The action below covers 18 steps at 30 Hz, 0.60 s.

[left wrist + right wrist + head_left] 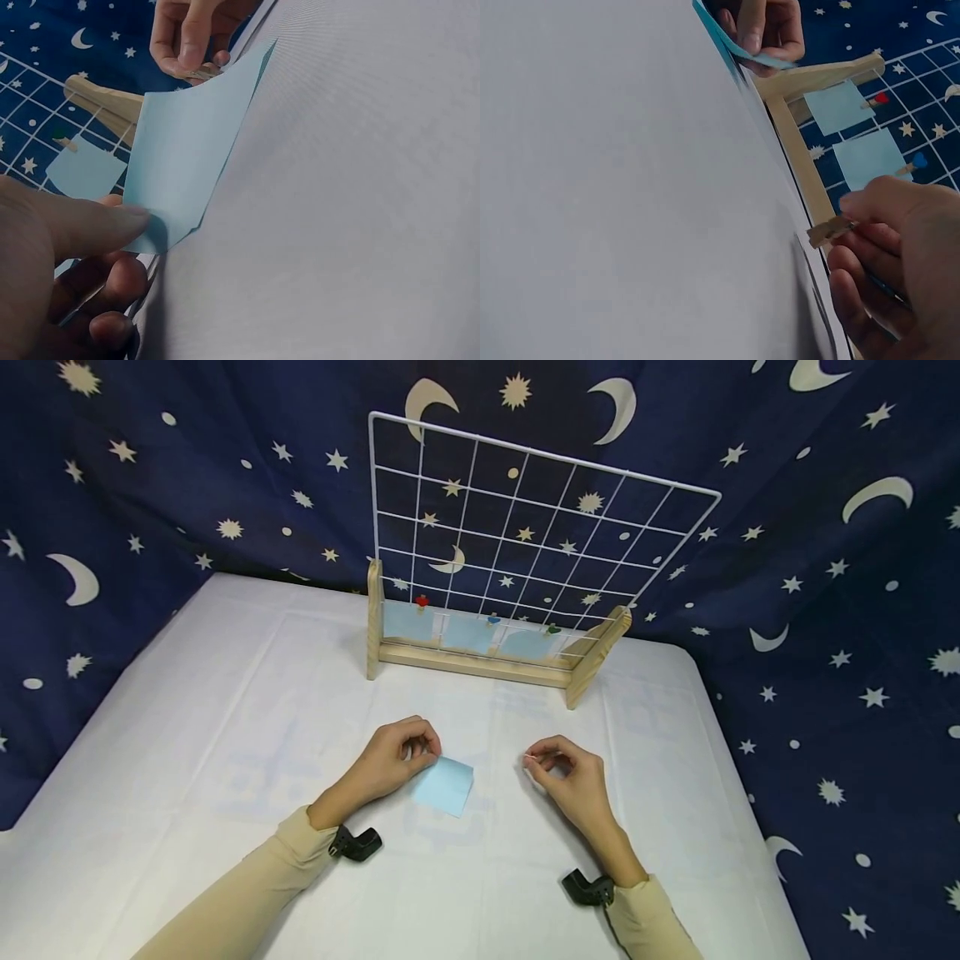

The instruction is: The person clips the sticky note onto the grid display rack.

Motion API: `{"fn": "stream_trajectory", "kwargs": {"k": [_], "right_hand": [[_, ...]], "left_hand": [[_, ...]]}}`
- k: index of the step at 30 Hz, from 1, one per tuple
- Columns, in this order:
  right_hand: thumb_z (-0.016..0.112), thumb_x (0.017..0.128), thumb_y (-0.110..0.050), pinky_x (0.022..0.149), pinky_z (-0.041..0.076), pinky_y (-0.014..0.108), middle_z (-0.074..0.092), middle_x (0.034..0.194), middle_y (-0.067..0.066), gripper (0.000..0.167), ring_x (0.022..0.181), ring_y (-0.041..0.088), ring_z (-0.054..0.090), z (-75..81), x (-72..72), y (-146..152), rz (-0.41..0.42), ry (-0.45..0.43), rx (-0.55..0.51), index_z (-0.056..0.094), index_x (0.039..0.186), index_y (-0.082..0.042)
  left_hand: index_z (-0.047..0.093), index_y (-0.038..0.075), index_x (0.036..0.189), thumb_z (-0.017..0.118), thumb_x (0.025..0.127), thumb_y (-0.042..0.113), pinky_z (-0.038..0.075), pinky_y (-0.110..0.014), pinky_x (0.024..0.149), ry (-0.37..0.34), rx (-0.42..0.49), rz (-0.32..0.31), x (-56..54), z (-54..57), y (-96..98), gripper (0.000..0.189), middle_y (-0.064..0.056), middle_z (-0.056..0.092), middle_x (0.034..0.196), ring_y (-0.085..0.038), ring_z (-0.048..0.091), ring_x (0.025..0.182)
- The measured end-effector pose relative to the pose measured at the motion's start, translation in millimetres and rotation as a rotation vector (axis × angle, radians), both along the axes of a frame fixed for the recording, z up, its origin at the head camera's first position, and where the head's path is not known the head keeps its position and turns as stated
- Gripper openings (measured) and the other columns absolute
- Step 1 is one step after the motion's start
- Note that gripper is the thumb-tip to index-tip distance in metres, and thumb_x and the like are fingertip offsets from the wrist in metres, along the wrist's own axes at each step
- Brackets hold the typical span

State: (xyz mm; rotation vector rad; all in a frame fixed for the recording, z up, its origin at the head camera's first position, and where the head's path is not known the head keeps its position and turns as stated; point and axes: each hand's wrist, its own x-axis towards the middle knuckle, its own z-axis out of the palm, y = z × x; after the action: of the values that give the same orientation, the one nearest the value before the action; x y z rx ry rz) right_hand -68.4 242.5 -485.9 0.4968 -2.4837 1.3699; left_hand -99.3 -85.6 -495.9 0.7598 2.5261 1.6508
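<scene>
My left hand (392,755) pinches one corner of a light blue paper square (446,785) between thumb and forefinger, just over the white table. In the left wrist view the paper (191,142) bends a little along its length. Across from it, my right hand (572,777) pinches a small wooden clothespin (829,231), whose end sticks out past the thumb in the right wrist view. Beyond both hands stands a white wire grid (517,518) in a wooden stand (472,667). Three blue paper squares hang low on it, each under a clothespin with a red heart (422,601), a blue heart (493,619) or a green heart (552,629).
A white cloth covers the table (247,710). Behind it and at both sides hangs a dark blue curtain (825,635) with moons and stars. The stand's right foot (596,658) juts toward me. Each wrist wears a black camera mount (358,843).
</scene>
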Motion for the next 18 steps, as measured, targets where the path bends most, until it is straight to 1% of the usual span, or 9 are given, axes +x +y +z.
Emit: {"fn": "stream_trajectory", "kwargs": {"k": [4, 8, 14, 18], "right_hand": [[0.081, 0.092, -0.007, 0.06, 0.055, 0.022, 0.076, 0.088, 0.002, 0.011, 0.07, 0.021, 0.07, 1.7, 0.4, -2, -0.015, 0.0, -0.007, 0.075, 0.099, -0.013], [0.08, 0.093, -0.008, 0.06, 0.056, 0.022, 0.076, 0.085, 0.003, 0.009, 0.069, 0.022, 0.07, 5.4, 0.8, -5, -0.033, 0.002, -0.005, 0.075, 0.099, -0.011], [0.08, 0.093, -0.005, 0.063, 0.056, 0.02, 0.075, 0.086, 0.006, 0.012, 0.07, 0.022, 0.069, 12.1, -2.4, -10, -0.049, 0.041, -0.006, 0.075, 0.102, -0.008], [0.081, 0.093, -0.006, 0.064, 0.056, 0.02, 0.076, 0.087, 0.006, 0.012, 0.071, 0.022, 0.069, 14.9, -6.6, -18, -0.023, 0.038, -0.025, 0.076, 0.103, -0.009]], "left_hand": [[0.074, 0.018, 0.092, 0.08, 0.093, 0.005, 0.044, -0.023, 0.061, 0.009, 0.017, 0.011, -2.5, -0.4, 0.1, 0.015, 0.008, 0.065, 0.086, -0.01, 0.057, 0.072], [0.072, 0.018, 0.093, 0.079, 0.093, 0.004, 0.045, -0.023, 0.062, 0.029, 0.037, 0.028, -7.3, 2.2, 1.5, 0.016, 0.005, 0.064, 0.089, -0.012, 0.056, 0.073], [0.07, 0.018, 0.095, 0.077, 0.096, 0.005, 0.046, -0.024, 0.064, 0.047, 0.029, 0.054, -15.1, 10.7, 5.5, 0.014, 0.002, 0.063, 0.094, -0.014, 0.058, 0.078], [0.071, 0.015, 0.094, 0.076, 0.095, 0.003, 0.047, -0.025, 0.065, 0.062, 0.011, 0.086, -19.9, 17.3, 4.8, 0.014, 0.001, 0.063, 0.091, -0.015, 0.059, 0.078]]}}
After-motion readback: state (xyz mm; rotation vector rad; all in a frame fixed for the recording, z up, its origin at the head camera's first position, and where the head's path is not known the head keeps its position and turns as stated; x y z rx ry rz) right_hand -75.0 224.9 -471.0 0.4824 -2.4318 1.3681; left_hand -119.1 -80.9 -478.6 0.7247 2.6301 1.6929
